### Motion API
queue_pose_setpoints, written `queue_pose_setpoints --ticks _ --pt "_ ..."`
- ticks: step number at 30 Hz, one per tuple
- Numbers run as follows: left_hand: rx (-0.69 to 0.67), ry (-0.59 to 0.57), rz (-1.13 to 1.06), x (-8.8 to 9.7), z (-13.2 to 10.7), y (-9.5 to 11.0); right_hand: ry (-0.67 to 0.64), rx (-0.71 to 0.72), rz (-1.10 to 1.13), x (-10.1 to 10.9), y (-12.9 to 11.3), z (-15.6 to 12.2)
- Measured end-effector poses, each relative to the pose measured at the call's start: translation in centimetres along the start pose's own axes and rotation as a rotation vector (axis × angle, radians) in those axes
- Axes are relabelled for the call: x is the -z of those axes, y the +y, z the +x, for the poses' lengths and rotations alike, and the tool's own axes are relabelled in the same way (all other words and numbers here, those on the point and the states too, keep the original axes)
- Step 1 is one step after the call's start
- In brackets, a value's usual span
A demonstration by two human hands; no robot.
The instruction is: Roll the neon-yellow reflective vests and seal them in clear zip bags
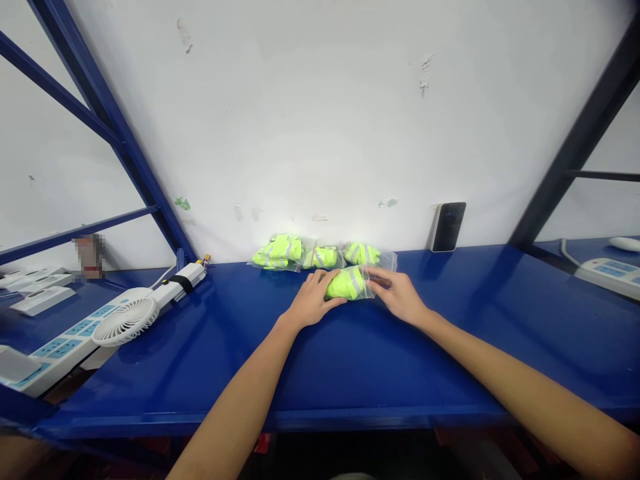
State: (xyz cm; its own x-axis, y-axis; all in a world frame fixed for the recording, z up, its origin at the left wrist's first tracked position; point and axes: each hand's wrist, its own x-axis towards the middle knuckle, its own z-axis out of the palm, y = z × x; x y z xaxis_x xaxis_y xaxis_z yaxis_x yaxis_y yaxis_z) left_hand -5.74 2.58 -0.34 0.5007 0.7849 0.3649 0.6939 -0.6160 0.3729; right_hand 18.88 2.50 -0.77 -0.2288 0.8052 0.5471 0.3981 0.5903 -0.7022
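A clear plastic bag with a folded neon-yellow reflective vest (346,284) lies on the blue shelf in front of me. My left hand (313,300) is closed round its left side, thumb along the near edge. At its right end, my right hand (399,295) pinches the loose plastic between thumb and fingers. Just behind, against the wall, rest three more bagged yellow vests: a larger one on the left (279,252), a small one in the middle (325,257) and one on the right (362,253), partly behind the held bag.
The blue shelf (210,373) meets a white wall (320,120). On the left lie a white fan (126,322), a long power strip (65,341) and a strapped white bundle (183,283). A black-fronted device (449,227) leans on the wall at right. Blue posts (123,147) frame the left side.
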Motion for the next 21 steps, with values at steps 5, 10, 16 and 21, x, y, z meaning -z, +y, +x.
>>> queue_pose_setpoints --ticks 5,10,16,21 --pt "-0.007 0.015 0.005 -0.1 -0.1 0.1 -0.008 0.020 -0.052 0.0 -0.3 -0.1" --pt "-0.036 0.036 0.063 -0.3 -0.2 0.4 0.018 0.102 -0.216 -0.2 -1.7 -0.3" --pt "-0.053 0.038 0.128 -0.4 0.0 0.7 -0.036 0.057 -0.204 -0.8 -2.6 -0.5" --pt "-0.025 0.032 -0.025 -0.8 0.2 1.4 -0.043 0.033 -0.086 -0.9 -2.6 -0.3"
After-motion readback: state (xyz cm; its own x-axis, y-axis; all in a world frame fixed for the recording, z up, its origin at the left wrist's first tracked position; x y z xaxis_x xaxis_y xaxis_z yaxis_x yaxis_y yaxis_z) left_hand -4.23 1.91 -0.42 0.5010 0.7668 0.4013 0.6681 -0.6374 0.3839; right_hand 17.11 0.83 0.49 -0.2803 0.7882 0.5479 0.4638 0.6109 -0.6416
